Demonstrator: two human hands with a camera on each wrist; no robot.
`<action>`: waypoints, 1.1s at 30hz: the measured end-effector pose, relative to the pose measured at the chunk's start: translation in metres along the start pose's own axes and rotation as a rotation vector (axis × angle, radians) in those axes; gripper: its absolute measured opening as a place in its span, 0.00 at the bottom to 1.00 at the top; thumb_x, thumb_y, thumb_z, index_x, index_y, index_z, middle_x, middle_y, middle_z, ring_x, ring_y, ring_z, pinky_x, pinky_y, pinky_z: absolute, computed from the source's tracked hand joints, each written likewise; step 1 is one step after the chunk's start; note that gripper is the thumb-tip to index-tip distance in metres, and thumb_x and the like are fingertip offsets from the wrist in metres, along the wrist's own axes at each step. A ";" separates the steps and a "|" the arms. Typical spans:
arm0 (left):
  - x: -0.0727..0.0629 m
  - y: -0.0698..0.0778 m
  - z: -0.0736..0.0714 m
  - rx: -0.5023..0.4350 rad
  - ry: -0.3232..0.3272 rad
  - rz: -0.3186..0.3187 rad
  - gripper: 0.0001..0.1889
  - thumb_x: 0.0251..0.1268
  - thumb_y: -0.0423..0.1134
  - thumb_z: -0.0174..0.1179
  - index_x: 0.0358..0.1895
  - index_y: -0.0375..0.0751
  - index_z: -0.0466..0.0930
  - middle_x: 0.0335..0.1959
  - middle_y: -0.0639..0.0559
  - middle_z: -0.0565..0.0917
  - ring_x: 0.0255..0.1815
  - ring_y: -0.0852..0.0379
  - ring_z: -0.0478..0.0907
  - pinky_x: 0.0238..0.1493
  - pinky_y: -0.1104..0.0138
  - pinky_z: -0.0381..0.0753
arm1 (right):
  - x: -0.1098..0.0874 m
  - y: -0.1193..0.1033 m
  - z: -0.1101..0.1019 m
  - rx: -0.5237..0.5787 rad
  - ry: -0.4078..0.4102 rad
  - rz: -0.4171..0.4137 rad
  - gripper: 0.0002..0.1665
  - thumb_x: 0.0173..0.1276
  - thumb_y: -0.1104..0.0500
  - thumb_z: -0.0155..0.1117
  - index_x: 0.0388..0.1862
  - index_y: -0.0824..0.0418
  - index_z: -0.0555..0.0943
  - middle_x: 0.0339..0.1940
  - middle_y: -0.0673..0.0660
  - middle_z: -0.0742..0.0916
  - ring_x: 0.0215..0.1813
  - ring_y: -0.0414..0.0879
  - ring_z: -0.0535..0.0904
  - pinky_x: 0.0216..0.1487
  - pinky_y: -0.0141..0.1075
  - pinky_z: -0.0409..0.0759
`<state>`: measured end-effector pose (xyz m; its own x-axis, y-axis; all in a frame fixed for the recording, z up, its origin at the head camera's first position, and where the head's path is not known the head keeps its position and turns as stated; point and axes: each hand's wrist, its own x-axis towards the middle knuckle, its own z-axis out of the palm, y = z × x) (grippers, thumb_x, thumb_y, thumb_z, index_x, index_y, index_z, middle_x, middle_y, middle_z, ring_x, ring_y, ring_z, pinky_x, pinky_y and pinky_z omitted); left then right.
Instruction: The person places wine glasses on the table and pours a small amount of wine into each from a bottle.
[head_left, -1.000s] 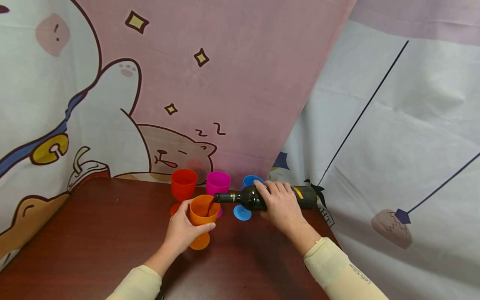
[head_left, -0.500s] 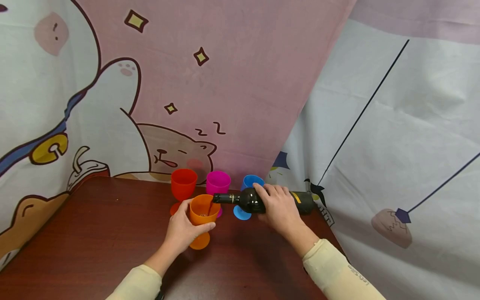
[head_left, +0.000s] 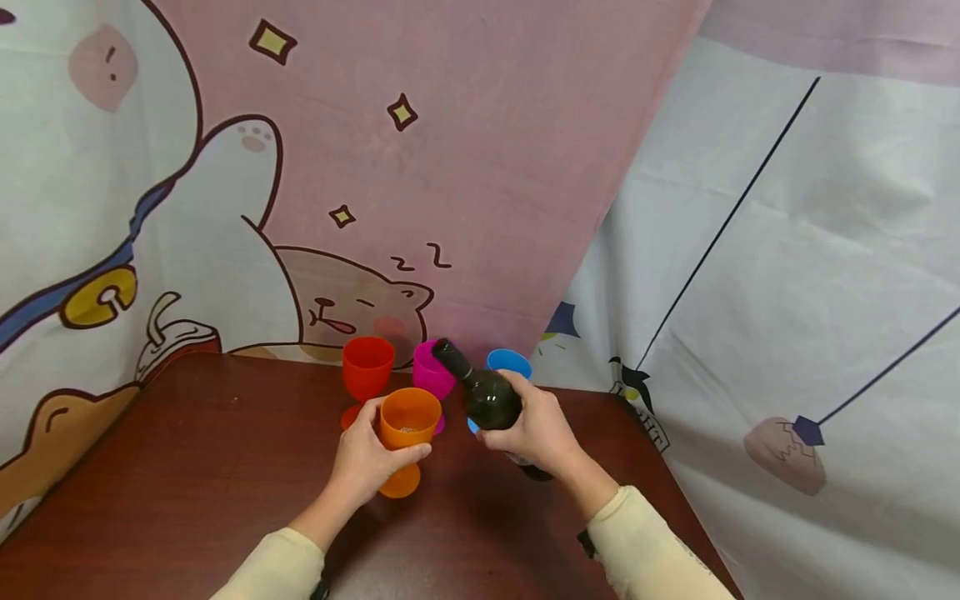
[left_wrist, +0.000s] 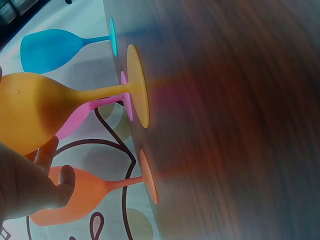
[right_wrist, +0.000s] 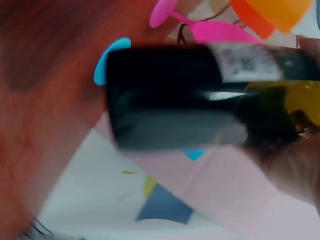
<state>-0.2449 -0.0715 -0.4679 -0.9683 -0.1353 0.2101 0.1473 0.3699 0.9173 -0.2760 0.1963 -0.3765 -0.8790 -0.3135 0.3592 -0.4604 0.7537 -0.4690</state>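
Observation:
My left hand (head_left: 366, 457) grips the bowl of an orange goblet (head_left: 408, 425), thumb at its near side; a little liquid shows inside. In the left wrist view the orange goblet (left_wrist: 37, 107) appears upright, its foot near the tabletop. My right hand (head_left: 536, 429) holds a dark wine bottle (head_left: 489, 398) round its body, off the table. The bottle's neck points up and to the left, away from the orange goblet's rim. In the right wrist view the wine bottle (right_wrist: 170, 95) is blurred, with a pale label on it.
A red goblet (head_left: 367, 367), a magenta goblet (head_left: 432, 379) and a blue goblet (head_left: 510, 362) stand in a row at the back of the brown table (head_left: 225, 475). The bottle partly covers the magenta and blue ones. A printed cloth (head_left: 487, 167) hangs right behind the table.
The bottle has tipped up from lying level over the orange goblet, and the red stream from its mouth has stopped. My right hand moved slightly left; my left hand stayed in place.

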 end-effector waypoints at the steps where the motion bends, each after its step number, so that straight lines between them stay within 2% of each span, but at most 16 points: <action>1: 0.000 0.000 0.000 0.001 0.002 0.001 0.47 0.49 0.53 0.86 0.71 0.45 0.72 0.60 0.46 0.87 0.60 0.46 0.83 0.64 0.44 0.85 | 0.001 0.002 -0.002 0.086 0.003 0.021 0.51 0.48 0.47 0.90 0.73 0.45 0.77 0.55 0.53 0.91 0.49 0.49 0.88 0.51 0.47 0.89; 3: 0.001 0.000 0.000 0.003 0.003 0.001 0.47 0.49 0.53 0.86 0.71 0.45 0.72 0.60 0.46 0.86 0.60 0.46 0.83 0.64 0.44 0.85 | 0.002 0.008 -0.005 0.245 0.022 0.066 0.48 0.50 0.48 0.90 0.71 0.43 0.78 0.56 0.52 0.90 0.51 0.48 0.87 0.53 0.46 0.88; 6: 0.001 0.001 0.000 0.003 0.003 0.000 0.47 0.49 0.53 0.86 0.71 0.45 0.71 0.60 0.46 0.86 0.61 0.46 0.83 0.64 0.44 0.85 | 0.001 0.020 -0.008 0.451 0.095 0.144 0.42 0.54 0.53 0.89 0.68 0.44 0.80 0.57 0.54 0.89 0.54 0.48 0.86 0.56 0.44 0.86; 8: 0.001 0.001 0.001 0.003 0.000 -0.002 0.47 0.49 0.53 0.86 0.71 0.45 0.71 0.60 0.47 0.86 0.61 0.46 0.83 0.64 0.44 0.85 | 0.000 0.029 -0.012 0.548 0.174 0.202 0.40 0.57 0.57 0.87 0.68 0.48 0.80 0.57 0.57 0.89 0.55 0.47 0.85 0.55 0.41 0.87; 10: 0.002 0.001 0.001 0.004 -0.001 -0.002 0.47 0.49 0.54 0.86 0.72 0.45 0.71 0.61 0.47 0.86 0.61 0.46 0.83 0.64 0.44 0.85 | -0.002 0.039 -0.016 0.597 0.259 0.268 0.39 0.59 0.58 0.86 0.68 0.51 0.79 0.57 0.57 0.88 0.56 0.46 0.84 0.54 0.37 0.87; 15: 0.002 0.002 0.000 0.005 -0.001 -0.004 0.47 0.50 0.54 0.86 0.72 0.45 0.71 0.61 0.47 0.86 0.62 0.46 0.83 0.65 0.43 0.85 | -0.006 0.071 -0.026 0.591 0.439 0.416 0.41 0.60 0.54 0.86 0.69 0.52 0.76 0.56 0.51 0.85 0.56 0.43 0.80 0.52 0.27 0.82; 20: 0.003 0.001 -0.002 0.008 -0.001 -0.016 0.47 0.50 0.54 0.85 0.72 0.46 0.70 0.62 0.47 0.85 0.62 0.46 0.83 0.66 0.43 0.85 | -0.011 0.107 -0.029 0.550 0.562 0.469 0.46 0.58 0.53 0.88 0.72 0.52 0.75 0.56 0.49 0.83 0.56 0.41 0.78 0.54 0.29 0.77; 25: 0.002 0.001 -0.002 0.013 -0.006 -0.037 0.47 0.50 0.55 0.85 0.72 0.46 0.70 0.62 0.46 0.85 0.63 0.46 0.83 0.66 0.42 0.85 | -0.016 0.136 -0.026 0.500 0.596 0.498 0.49 0.58 0.51 0.87 0.75 0.52 0.73 0.59 0.52 0.83 0.57 0.43 0.77 0.58 0.35 0.75; 33: 0.000 0.001 0.002 0.006 -0.017 -0.046 0.48 0.49 0.55 0.86 0.72 0.47 0.70 0.62 0.47 0.85 0.62 0.46 0.83 0.66 0.42 0.85 | -0.019 0.159 -0.020 0.439 0.595 0.501 0.51 0.59 0.48 0.86 0.78 0.52 0.70 0.64 0.57 0.82 0.60 0.48 0.77 0.63 0.43 0.74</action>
<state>-0.2452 -0.0698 -0.4678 -0.9774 -0.1362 0.1618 0.1014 0.3692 0.9238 -0.3305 0.3335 -0.4415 -0.8364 0.4369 0.3310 -0.1527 0.3941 -0.9063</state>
